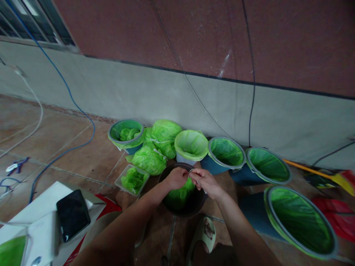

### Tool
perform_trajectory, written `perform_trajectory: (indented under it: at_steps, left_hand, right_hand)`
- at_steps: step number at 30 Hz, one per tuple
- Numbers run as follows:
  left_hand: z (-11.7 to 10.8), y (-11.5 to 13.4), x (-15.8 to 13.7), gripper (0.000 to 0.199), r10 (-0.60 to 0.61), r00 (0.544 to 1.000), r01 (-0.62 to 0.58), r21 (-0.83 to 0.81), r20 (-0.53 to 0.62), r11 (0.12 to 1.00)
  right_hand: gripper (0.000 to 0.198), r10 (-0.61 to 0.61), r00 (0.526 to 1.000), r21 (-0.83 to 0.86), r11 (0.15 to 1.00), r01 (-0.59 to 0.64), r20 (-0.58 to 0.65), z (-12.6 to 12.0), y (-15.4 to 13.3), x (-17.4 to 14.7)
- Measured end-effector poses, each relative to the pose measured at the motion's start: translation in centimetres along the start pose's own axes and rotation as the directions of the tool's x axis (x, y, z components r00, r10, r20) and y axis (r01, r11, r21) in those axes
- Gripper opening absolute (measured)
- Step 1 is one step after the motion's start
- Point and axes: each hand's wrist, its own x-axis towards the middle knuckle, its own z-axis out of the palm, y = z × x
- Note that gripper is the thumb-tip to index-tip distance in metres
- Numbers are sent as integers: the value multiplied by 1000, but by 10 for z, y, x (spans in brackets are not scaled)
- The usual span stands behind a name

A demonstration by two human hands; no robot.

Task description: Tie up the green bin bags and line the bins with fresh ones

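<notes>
My left hand (pixel 178 178) and my right hand (pixel 205 181) meet above a dark round bin (pixel 164 171). Both are closed, fingertips pinched together on a thin pale drawstring (pixel 190 171). Beneath them, inside the bin, sits a green garbage bag (pixel 180 195), gathered up toward my fingers. The fingers partly hide the bag's neck. Just left of the bin, a clear plastic tub (pixel 119 182) contains crumpled green bags (pixel 133 180). Tied, filled green bags (pixel 149 159) lie behind it against the wall.
Lined bins stand along the wall: one at left (pixel 132 148), a pale one (pixel 191 146), and blue ones (pixel 215 166) to the right. The nearest lined bin (pixel 257 214) tilts at right. A phone (pixel 73 214) rests on a white box (pixel 50 195). A blue cable (pixel 63 79) crosses the floor.
</notes>
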Motion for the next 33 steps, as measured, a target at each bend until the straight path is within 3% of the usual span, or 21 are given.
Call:
perform_trajectory:
  at_steps: [4, 7, 10, 12, 15, 21, 25, 27, 29, 33]
  left_hand:
    - [5, 3, -4, 22, 120, 991, -119, -18, 58, 993]
    - [11, 0, -3, 25, 54, 999, -53, -48, 5, 997]
    - [15, -3, 0, 35, 10, 1000, -11, -104, -13, 994]
    - [15, -6, 2, 40, -28, 999, 23, -167, -26, 986]
    - [12, -7, 4, 44, -107, 993, 91, -278, -43, 956]
    - [6, -5, 2, 36, -153, 984, 116, -320, -94, 940]
    - [6, -6, 2, 22, -203, 970, 119, -466, -135, 877]
    - [6, -8, 3, 12, -228, 960, 109, -535, -161, 838]
    - [5, -9, 3, 9, -226, 957, 99, -531, -179, 841]
    - [0, -9, 2, 9, -133, 974, 67, -330, -184, 942]
  right_hand:
    - [37, -3, 1000, 81, 997, 4, -10, 0, -3, 1]
    - [43, -32, 996, 287, 956, 56, -87, -2, -7, 1]
    - [49, 34, 976, 414, 908, 61, -217, -3, -8, 1]
    - [47, 95, 970, 362, 932, -8, -223, -2, -4, 2]
    - [41, 115, 981, 133, 987, -94, -157, 4, 7, 3]
    - [35, 37, 994, -168, 984, -54, -105, 3, 18, 7]
    - [24, -57, 989, -317, 948, 11, -136, -8, 14, 7]
    - [26, -46, 993, -345, 939, 5, -112, -11, 12, 5]
    - [28, 13, 999, -338, 941, -29, -49, -10, 12, 3]
    - [29, 96, 993, -323, 944, -67, 73, -9, 18, 1]
